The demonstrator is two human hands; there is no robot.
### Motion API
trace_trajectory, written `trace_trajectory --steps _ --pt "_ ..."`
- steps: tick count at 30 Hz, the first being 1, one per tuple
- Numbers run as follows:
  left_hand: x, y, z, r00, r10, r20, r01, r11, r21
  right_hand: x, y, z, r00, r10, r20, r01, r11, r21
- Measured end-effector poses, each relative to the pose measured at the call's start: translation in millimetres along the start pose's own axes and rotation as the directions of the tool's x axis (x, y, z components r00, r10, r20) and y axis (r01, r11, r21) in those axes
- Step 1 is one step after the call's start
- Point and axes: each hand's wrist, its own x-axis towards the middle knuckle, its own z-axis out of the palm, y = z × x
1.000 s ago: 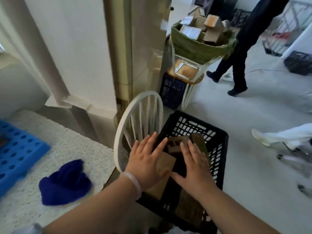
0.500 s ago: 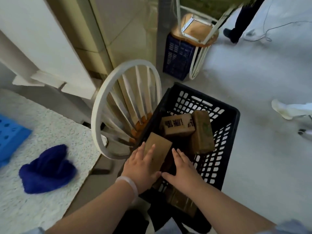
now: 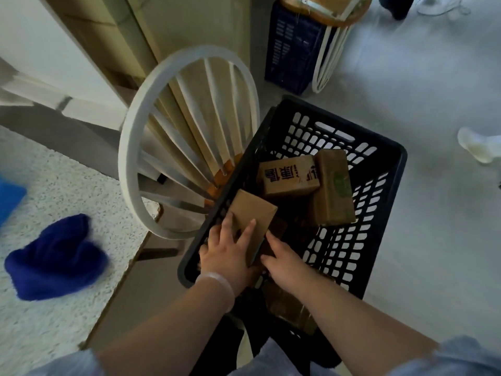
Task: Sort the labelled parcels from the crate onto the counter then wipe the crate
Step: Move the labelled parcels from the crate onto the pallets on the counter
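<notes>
**Hands.** The left hand (image 3: 230,251) lies with its fingers straight and spread across the upper face of a plain parcel (image 3: 254,210). It presses and does not curl round. The right hand (image 3: 283,263) meets the same parcel at its right-hand edge. Whether its fingers hook beneath cannot be told.

**Parcels.** The plain parcel stands tilted against the near-left wall of the crate (image 3: 390,191), inside the rim. Towards the far wall lies a printed parcel (image 3: 288,177). A green-stamped parcel (image 3: 334,191) touches it on the right. A fourth parcel (image 3: 287,305) shows at the near wall, under the right forearm.

**Counter.** The counter (image 3: 67,172) stands left of the crate and carries a blue cloth (image 3: 54,259) near its right edge.

**Assessment.** Every parcel in view lies within the crate, so sorting appears barely begun. Four parcels are yet to cross. Wiping is not started, and neither hand is on the cloth.
</notes>
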Motion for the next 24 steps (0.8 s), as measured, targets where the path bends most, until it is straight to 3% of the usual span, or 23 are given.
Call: trace_trajectory --steps 5,8,13,19,21,24 --pt "1 -3 -6 0.995 0.033 -0.095 -0.046 0.99 -0.132 -3 5 -6 0.998 -0.053 0.018 0.052 0.998 0.04" --pt "-3 -3 -18 0.983 0.045 -0.178 -0.103 0.938 -0.332 -14 0 -18 0.985 -0.12 -0.125 0.131 0.988 0.084" --pt "-10 7 -49 0.976 -0.012 -0.219 -0.165 0.618 -0.768 -37 -13 -43 0.915 -0.209 -0.345 0.232 0.972 0.026" --pt "-18 8 -83 0.992 0.006 -0.129 -0.124 0.343 -0.931 -67 -42 -66 0.89 -0.273 -0.366 0.35 0.922 0.163" --pt "-22 7 -91 0.992 0.041 -0.122 -0.129 0.288 -0.949 -75 -52 -66 0.887 -0.298 -0.352 0.385 0.898 0.211" --pt "-33 6 -102 0.979 0.086 -0.186 -0.204 0.322 -0.925 -84 -63 -62 0.857 -0.355 -0.373 0.448 0.871 0.203"
